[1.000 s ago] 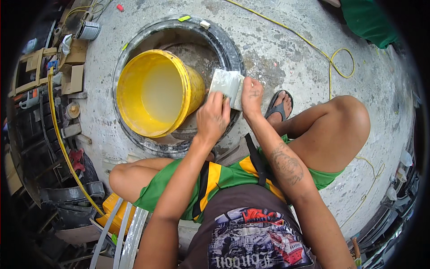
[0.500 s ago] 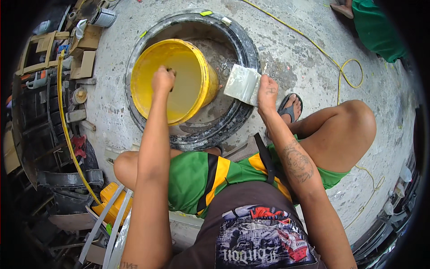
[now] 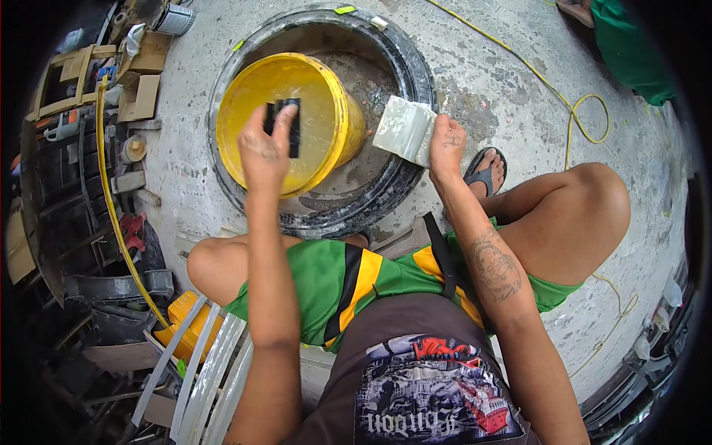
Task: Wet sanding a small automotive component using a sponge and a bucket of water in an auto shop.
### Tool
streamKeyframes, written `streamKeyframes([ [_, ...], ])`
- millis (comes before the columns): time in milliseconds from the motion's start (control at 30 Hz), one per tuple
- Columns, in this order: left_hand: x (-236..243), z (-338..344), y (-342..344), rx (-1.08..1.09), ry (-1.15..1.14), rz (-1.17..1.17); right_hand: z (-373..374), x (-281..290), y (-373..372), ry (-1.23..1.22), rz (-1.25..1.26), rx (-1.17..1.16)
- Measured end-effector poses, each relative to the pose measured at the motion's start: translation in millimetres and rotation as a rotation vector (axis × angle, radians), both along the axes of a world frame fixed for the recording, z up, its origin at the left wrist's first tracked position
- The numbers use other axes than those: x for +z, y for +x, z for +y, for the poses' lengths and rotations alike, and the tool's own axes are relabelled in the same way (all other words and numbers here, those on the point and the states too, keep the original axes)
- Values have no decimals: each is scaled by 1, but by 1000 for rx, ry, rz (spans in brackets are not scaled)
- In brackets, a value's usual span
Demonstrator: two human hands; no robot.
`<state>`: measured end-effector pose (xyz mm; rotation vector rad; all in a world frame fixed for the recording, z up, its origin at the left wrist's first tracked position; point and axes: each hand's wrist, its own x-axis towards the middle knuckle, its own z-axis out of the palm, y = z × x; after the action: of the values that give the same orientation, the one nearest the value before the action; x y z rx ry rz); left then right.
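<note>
Your left hand's (image 3: 265,152) fingers pinch a flat black rectangular pad (image 3: 295,145), with the thumb pressed against the side facing you; the fingertips behind it are hidden. Your right hand (image 3: 448,150) grips the right edge of a pale grey, glossy, curved-faced piece (image 3: 400,127), thumb up along that edge; you cannot tell how its other fingers lie beneath. The black pad is over the mouth of a round yellow plastic bucket (image 3: 354,122), which tilts toward the left and holds cloudy liquid (image 3: 317,159). The grey piece is to the right of the bucket, apart from it, above the black rubber tyre (image 3: 326,222) that surrounds the bucket on the worn concrete floor (image 3: 504,119). A neon-green scrap (image 3: 345,10) and a small white block (image 3: 379,23) rest on the tyre's far rim.
</note>
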<state>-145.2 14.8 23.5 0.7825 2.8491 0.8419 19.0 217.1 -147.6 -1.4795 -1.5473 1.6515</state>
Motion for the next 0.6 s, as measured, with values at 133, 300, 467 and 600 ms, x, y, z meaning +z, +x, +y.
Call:
streamKeyframes([
  [133, -32, 44, 72, -158, 195, 1, -2, -7, -2, 34, -49, -5],
  [300, -79, 70, 111, -323, 124, 31, -9, 5, -9, 124, -88, -96],
  [467, -82, 98, 93, -461, 116, 68, -11, 32, -5, 134, -51, -81],
  [600, -81, 78, 103, -499, 98, 38, -11, 11, -2, 150, -106, -62],
])
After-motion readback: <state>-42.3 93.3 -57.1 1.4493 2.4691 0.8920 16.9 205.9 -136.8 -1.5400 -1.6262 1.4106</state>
